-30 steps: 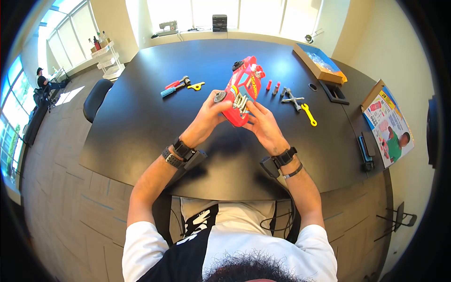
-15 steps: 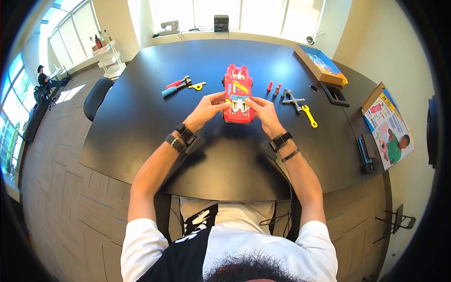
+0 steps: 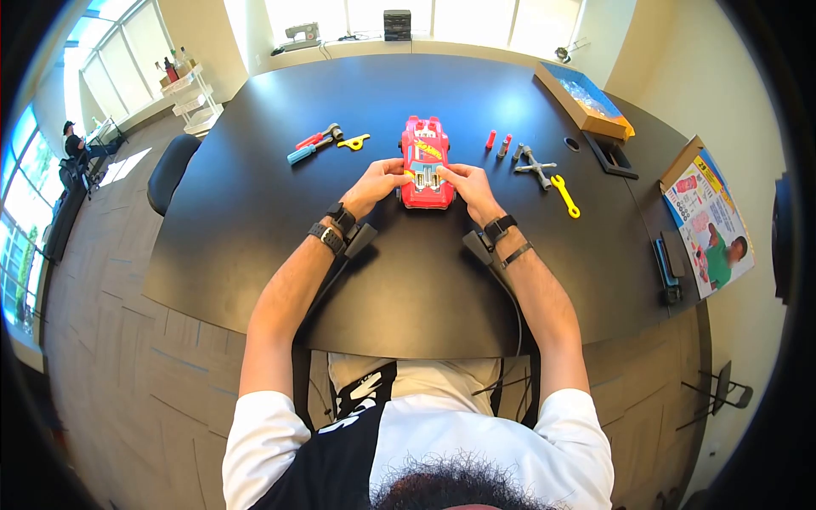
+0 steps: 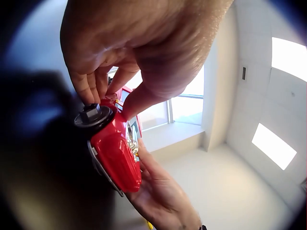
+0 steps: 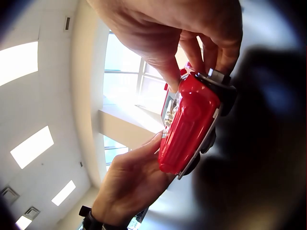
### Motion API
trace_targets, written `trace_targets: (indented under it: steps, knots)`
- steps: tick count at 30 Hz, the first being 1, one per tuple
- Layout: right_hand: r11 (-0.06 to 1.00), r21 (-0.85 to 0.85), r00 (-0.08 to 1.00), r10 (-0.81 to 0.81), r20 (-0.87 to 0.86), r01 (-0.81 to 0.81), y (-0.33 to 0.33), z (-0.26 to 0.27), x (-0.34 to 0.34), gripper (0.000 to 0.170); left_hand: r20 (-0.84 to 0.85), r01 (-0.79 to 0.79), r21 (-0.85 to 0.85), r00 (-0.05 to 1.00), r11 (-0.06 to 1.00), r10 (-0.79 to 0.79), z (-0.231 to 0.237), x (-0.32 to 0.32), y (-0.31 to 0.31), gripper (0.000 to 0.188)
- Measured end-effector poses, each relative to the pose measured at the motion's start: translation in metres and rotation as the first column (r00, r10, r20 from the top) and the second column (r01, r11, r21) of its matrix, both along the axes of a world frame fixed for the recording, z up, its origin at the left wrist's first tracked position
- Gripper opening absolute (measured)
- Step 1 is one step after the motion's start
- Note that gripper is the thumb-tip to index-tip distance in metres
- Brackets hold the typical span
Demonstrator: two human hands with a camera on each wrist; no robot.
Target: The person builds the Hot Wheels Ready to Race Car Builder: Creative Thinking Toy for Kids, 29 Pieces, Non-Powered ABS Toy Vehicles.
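A red toy car (image 3: 427,194) with yellow lettering and a silver engine stands level at the middle of the dark table, low at the tabletop. From its left side my left hand (image 3: 374,187) grips it, thumb on top and fingers along the side. My right hand (image 3: 474,189) holds the opposite side the same way. In the left wrist view a black wheel (image 4: 92,116) with a hex-shaped hub shows under the fingers. The right wrist view shows the car's red end (image 5: 189,127) and another hex-hubbed wheel (image 5: 219,81).
Left of the car lie a blue-handled tool (image 3: 310,153), a red-handled tool (image 3: 316,138) and a yellow piece (image 3: 354,143). To the right are small red-topped bits (image 3: 505,145), a grey cross-shaped wrench (image 3: 535,168) and a yellow wrench (image 3: 565,196). An open box (image 3: 586,102) sits far right.
Both hands have turned the car from tilted to straight and level, then lowered it away from me toward the tabletop. Both have kept hold of it.
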State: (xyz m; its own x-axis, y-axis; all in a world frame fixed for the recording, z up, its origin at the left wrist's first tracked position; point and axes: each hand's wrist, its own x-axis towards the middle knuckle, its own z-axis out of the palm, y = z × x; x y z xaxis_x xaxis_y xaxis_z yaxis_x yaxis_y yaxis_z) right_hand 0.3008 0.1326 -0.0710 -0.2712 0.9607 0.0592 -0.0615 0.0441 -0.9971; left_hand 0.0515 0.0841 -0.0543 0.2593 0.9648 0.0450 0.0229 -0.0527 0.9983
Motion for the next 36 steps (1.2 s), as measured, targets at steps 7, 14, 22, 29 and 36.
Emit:
trace_targets:
  steps: [7,14,22,29,36]
  knots:
    - [0.999,0.019,0.998,-0.045,0.031,0.045,0.003,-0.006,-0.002,0.036,0.073,0.032,-0.045,0.997,0.998,-0.028,-0.005,0.0,-0.002,0.054]
    - [0.999,0.027,0.996,-0.044,0.076,0.042,0.009,-0.009,0.0,0.042,0.129,0.059,-0.027,0.99,0.998,-0.055,-0.014,-0.003,0.0,0.055]
    - [0.998,0.023,0.997,-0.055,0.054,0.054,0.011,-0.012,-0.002,0.043,0.156,0.066,-0.011,0.986,0.998,-0.064,-0.016,-0.005,0.0,0.059]
    - [0.999,-0.005,0.999,-0.045,0.031,0.045,0.012,-0.01,-0.002,0.043,0.155,0.062,-0.01,0.986,0.998,-0.059,-0.022,-0.007,0.004,0.06]
    - [0.999,-0.034,0.994,-0.024,0.108,0.028,0.008,-0.005,-0.001,0.048,0.127,0.029,-0.025,0.992,0.999,-0.026,-0.022,-0.006,0.004,0.062]
